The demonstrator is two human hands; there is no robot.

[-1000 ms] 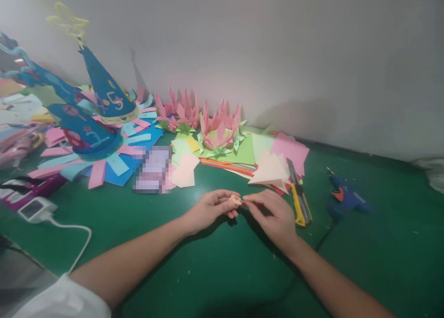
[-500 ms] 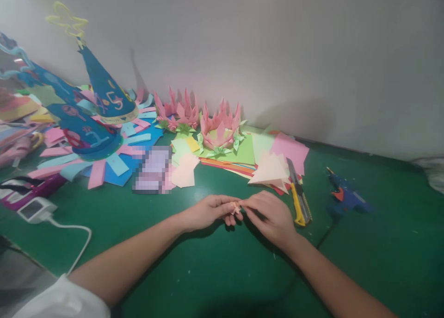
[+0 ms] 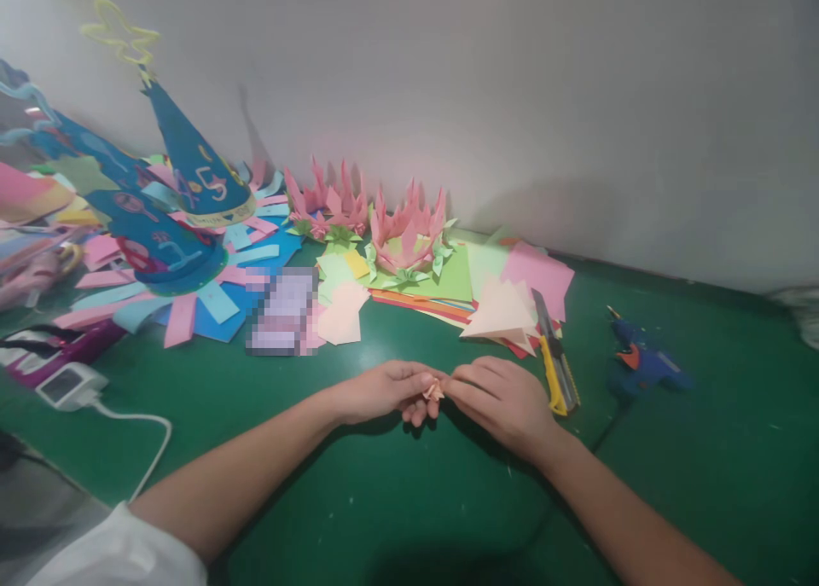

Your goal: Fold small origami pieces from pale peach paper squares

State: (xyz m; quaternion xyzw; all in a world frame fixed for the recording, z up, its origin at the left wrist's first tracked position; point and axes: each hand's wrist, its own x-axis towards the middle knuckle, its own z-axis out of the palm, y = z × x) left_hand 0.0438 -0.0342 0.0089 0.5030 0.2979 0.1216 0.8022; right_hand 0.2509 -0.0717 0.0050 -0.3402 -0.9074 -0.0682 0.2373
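Observation:
A small peach folded paper flower (image 3: 433, 390) is pinched between the thumb and fingers of my left hand (image 3: 384, 391), low over the green table. From the other side my right hand (image 3: 502, 401) closes its thumb and forefinger at the flower's right edge; those fingertips partly cover it. Just right of my right hand lies a yellow utility knife (image 3: 558, 373) with its blade out. Beyond the hands are pale peach paper sheets (image 3: 496, 313), and a pink paper lotus (image 3: 409, 232) with green leaves rests on a stack of coloured paper (image 3: 448, 283).
A blue glue gun (image 3: 653, 368) lies at the right on the green table (image 3: 704, 467). A blurred-out phone-like rectangle (image 3: 281, 313) sits left of centre. Blue decorated paper cone hats (image 3: 198, 155) stand at the left, near a white plug with a cable (image 3: 73, 385). A second pink lotus (image 3: 326, 198) is by the wall.
The paper flower has turned slightly in my left fingers. My right fingers have shifted a little at its edge, with the hand flatter. The other things lie as before.

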